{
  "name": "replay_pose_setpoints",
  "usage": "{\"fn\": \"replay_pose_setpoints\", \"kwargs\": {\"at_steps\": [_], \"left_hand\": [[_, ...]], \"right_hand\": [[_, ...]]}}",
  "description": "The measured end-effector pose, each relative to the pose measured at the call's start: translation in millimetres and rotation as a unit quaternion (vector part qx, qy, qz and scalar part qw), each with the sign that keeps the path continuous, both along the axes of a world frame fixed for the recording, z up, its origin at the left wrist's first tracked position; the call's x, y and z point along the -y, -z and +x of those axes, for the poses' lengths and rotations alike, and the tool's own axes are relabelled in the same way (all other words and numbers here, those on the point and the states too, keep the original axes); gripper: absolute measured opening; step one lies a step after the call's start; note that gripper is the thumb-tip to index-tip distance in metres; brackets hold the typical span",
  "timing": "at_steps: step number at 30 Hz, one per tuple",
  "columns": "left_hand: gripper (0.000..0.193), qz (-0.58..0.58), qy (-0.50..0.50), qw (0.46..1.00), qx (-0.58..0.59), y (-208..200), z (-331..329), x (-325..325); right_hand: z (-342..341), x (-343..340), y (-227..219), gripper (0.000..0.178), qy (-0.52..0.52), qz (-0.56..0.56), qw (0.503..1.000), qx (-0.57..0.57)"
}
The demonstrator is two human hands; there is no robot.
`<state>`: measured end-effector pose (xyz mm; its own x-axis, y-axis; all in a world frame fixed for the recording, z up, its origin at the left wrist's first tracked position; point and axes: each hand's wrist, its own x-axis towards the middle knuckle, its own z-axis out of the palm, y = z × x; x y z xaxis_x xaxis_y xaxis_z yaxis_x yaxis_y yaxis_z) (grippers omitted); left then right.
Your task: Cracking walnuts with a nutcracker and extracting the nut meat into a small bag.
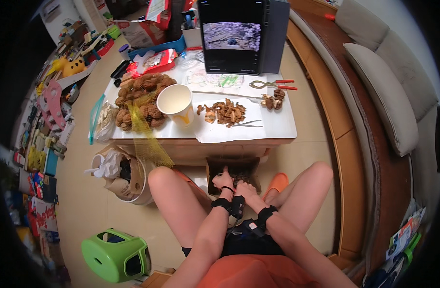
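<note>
Both hands are low between my knees, over an open brown cardboard box point(214, 168) with dark bits inside, perhaps shell pieces. My left hand point(223, 179) has its fingers curled, one finger pointing up; anything it holds is hidden. My right hand point(245, 189) is close beside it, fingers bent inward, its grasp too small to make out. On the table above, walnut pieces point(231, 113) lie on white paper point(208, 134) beside tweezers point(248, 124). A few walnuts point(273, 100) sit at the right, near a red-handled nutcracker point(272, 85). A thin metal rod point(224, 94) lies behind the pieces.
A yellow net bag of walnuts point(143, 96) and a paper cup point(175, 103) stand on the left of the table point(289, 125). A tablet point(233, 38) stands at the back. A lined bin point(142, 187) and green stool point(109, 254) are left; a sofa point(368, 144) is right.
</note>
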<state>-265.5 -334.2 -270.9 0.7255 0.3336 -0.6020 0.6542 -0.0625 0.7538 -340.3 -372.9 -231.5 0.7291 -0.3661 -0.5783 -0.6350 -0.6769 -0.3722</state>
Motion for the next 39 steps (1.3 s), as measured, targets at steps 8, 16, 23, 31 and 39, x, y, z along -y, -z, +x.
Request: {"fn": "replay_pose_setpoints", "kwargs": {"at_steps": [8,16,23,31,39], "left_hand": [[0.037,-0.28,0.196,0.924,-0.174,-10,3,-32],[0.019,-0.437,0.312,0.834,-0.126,-9,18,-51],[0.054,-0.464,0.319,0.815,-0.141,-33,25,-55],[0.037,-0.524,0.288,0.786,-0.156,-30,20,-50],[0.039,-0.44,0.256,0.845,-0.165,-25,20,-42]], "right_hand": [[-9,25,-29,0.08,-0.004,0.025,0.999,-0.043],[-12,24,-55,0.078,-0.049,-0.081,0.99,0.107],[-12,24,-58,0.09,0.018,0.051,0.997,0.062],[-30,45,-65,0.039,0.261,0.511,0.817,0.059],[-39,42,-62,0.043,0.129,0.237,0.95,0.158]]}}
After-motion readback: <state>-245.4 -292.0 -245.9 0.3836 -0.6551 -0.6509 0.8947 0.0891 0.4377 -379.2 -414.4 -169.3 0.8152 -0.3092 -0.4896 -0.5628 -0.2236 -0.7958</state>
